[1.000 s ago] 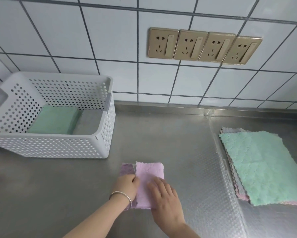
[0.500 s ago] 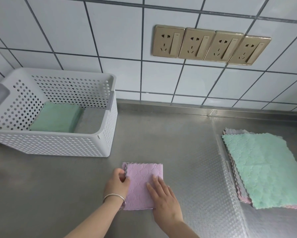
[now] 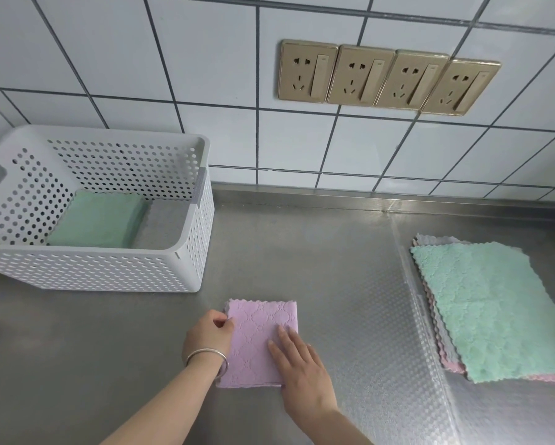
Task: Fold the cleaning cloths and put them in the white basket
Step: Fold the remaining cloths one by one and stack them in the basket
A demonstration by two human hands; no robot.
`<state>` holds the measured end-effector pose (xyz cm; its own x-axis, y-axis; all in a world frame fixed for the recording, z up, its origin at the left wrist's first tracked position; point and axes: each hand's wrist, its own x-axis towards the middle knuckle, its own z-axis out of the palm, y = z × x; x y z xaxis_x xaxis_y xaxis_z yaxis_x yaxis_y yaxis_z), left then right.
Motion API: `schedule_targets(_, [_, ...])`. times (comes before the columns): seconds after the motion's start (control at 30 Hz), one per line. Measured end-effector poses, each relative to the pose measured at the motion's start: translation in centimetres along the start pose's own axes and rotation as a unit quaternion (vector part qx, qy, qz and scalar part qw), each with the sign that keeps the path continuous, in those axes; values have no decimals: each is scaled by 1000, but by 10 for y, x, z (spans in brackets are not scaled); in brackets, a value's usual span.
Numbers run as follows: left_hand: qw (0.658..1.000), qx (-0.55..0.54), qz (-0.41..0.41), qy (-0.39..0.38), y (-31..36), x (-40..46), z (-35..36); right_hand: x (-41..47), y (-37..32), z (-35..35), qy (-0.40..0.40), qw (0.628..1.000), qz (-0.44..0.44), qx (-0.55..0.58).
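The left hand [image 3: 209,335] is curling narrow, its fingertips pinching the left edge of the folded purple cloth [image 3: 259,340], with a silver bangle [image 3: 209,358] sitting at the wrist. The right hand [image 3: 303,370] is lying wide and flat, fingers spread, pressing down on the cloth's right half without gripping it. That one purple cloth is resting as a neat square on the steel table [image 3: 77,364], just in front of the white basket [image 3: 109,271] but not touching it.

Inside the basket, two folded cloths are lying side by side: one green cloth [image 3: 99,220] and one grey cloth [image 3: 163,226]. To the right, well apart from the hands, a stack of unfolded cloths [image 3: 491,309] is sitting flat, a green one on top and grey and pink edges peeking out beneath; how many are in it cannot be told.

Four gold sockets [image 3: 388,78] are lining the tiled wall. Bare table is stretching between cloth and stack, and left of the hands.
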<state>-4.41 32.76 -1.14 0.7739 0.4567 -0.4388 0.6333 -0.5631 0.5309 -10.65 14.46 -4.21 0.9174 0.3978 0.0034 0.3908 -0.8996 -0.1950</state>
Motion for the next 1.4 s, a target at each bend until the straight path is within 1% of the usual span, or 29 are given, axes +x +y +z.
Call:
schedule_targets(0.23, [997,-62,17,-31,-5,4,-7,-3,0,9,1,1000,-13,24])
schedule_targets(0.33, [995,-91,17,-40,-7,3,-7,-5,5,14,0,1000,-2,8])
schedule_targets(0.47, [990,-131,12,-54,-12,5,-8,-5,4,16,26,1000,8,-9])
schedule_targets(0.53, [989,-133,22,-57,-14,7,-9,-5,3,14,33,999,12,-14])
schedule_targets(0.7, [991,-116,45,-53,-18,10,-9,-5,1,15,23,1000,9,-17])
schedule_targets(0.97, [994,-90,59,-39,-21,13,-4,-5,3,20,18,999,-3,-30])
schedule_targets(1.07, [994,-81,67,-23,-23,14,-2,-5,1,18,20,999,-11,-25])
schedule_targets(1.2, [994,-64,83,-3,-27,17,2,-3,0,14,-7,1000,-6,-17])
schedule_targets(1.27, [995,-35,97,10,-31,18,3,-4,1,8,-17,1000,-16,-7])
schedule_targets(1.33, [991,26,121,55,-34,16,4,-6,4,-4,-13,999,-30,4])
schedule_targets(1.37, [983,63,150,90,-35,15,4,-5,6,-11,-8,999,-33,11])
schedule_targets(1.4, [967,100,201,123,-36,12,6,-2,8,-16,-2,999,-31,17])
